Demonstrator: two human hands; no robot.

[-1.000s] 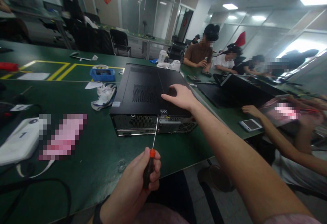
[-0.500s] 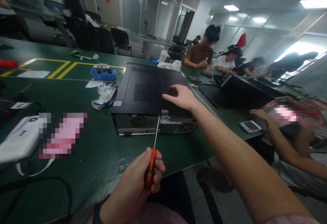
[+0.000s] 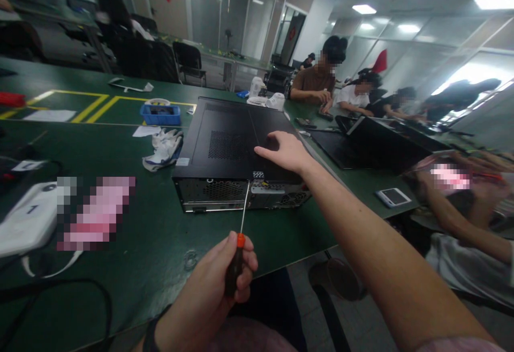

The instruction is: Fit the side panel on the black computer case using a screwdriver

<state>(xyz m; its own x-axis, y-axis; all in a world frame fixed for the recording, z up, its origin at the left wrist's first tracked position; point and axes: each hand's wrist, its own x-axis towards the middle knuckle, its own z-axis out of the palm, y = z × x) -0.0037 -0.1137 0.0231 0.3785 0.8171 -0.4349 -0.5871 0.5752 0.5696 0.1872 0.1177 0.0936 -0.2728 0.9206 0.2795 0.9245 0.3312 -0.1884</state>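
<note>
My left hand (image 3: pixel 219 274) is closed around the dark handle of a screwdriver (image 3: pixel 240 240) with an orange collar. Its thin shaft points away from me, and the tip meets the rear edge of a black computer case (image 3: pixel 233 111) lying flat on the table. Metal panels and vent grilles show on the side of the case facing me. On its top cover rests my right hand (image 3: pixel 283 151), thumb spread to the left, holding nothing. Whether the tip sits in a screw is too small to tell.
Left of the case lie white work gloves (image 3: pixel 163 148) and a blue bin (image 3: pixel 160 115). A white device marked 1 (image 3: pixel 30 212) is at the left on the green table (image 3: pixel 148 245). A phone (image 3: pixel 393 197) lies at the right, beside a co-worker's arms (image 3: pixel 453 202).
The screwdriver handle has turned in my left hand: its orange stripe faced me before, and now a dark side shows. My right hand stays on the case. The co-worker's near hand has shifted.
</note>
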